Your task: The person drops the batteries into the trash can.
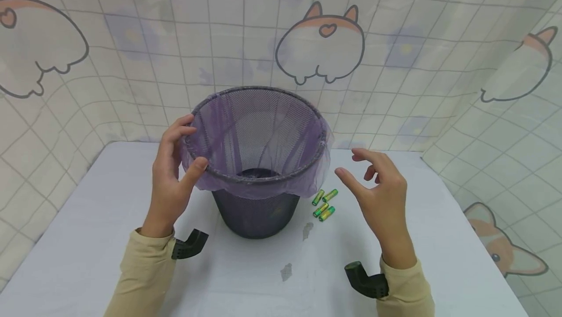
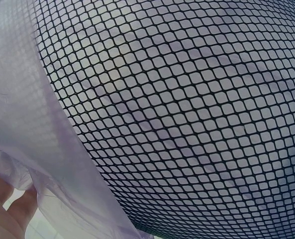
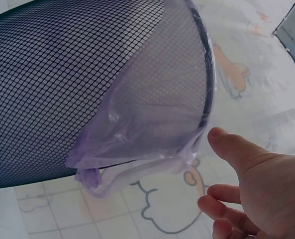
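Note:
A dark mesh waste bin [image 1: 256, 217] stands on the white table [image 1: 88, 248], lined with a thin purple bag [image 1: 263, 188] folded over its rim. My left hand [image 1: 193, 144] grips the rim on the left: its fingers curl at the edge and its thumb presses on the bag's fold. The left wrist view is filled by the mesh [image 2: 187, 124] and the bag [image 2: 28, 124], with the left hand [image 2: 3, 214] showing at the lower left corner. My right hand [image 1: 349, 163] hovers just right of the bin, fingers relaxed and holding nothing. In the right wrist view the right hand [image 3: 256, 189] is apart from the bag's edge [image 3: 152, 149].
Several green and yellow batteries [image 1: 324, 204] lie on the table between the bin and my right hand. A tiled curtain with cartoon animals [image 1: 320, 44] closes off the back and the sides. Two small grey marks [image 1: 286, 271] show on the table in front.

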A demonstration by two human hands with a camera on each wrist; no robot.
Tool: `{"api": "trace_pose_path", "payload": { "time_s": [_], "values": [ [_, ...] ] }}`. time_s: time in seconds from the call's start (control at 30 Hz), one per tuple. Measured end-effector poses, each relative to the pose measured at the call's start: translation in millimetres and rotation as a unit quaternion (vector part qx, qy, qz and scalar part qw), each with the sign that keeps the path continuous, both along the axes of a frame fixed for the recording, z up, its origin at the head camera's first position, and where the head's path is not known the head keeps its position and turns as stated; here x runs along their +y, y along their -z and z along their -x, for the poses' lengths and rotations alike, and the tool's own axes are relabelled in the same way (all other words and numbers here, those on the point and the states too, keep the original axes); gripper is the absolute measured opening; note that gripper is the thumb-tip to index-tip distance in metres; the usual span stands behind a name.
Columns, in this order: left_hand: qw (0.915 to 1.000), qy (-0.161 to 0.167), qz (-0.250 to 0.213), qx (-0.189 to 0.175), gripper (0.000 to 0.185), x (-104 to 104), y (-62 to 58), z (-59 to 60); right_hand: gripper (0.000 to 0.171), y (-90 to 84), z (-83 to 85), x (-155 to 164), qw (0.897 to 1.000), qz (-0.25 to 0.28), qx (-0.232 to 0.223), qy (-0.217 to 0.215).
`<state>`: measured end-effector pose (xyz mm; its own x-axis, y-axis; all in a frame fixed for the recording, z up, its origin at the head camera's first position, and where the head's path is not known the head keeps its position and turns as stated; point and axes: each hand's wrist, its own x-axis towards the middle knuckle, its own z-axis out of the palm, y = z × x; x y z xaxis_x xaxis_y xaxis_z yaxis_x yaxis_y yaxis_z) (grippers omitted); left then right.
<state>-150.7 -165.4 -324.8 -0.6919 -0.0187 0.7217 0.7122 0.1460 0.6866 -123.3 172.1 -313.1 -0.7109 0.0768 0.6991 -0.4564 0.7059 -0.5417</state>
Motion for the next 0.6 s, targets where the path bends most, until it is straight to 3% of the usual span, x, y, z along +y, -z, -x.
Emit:
{"api": "trace_pose_path", "payload": {
  "time_s": [0.33,0.6],
  "values": [
    [0.9998,0.011,-0.01,0.009,0.049,7.0,6.2,1.9,0.043,15.9,-3.9,16.5,1.0,-0.019,-0.013,0.018],
    [0.9999,0.009,-0.002,0.013,0.049,-2.1,1.4,0.8,0.042,33.6,-2.3,14.0,0.999,0.002,-0.036,0.024]
  ]
}}
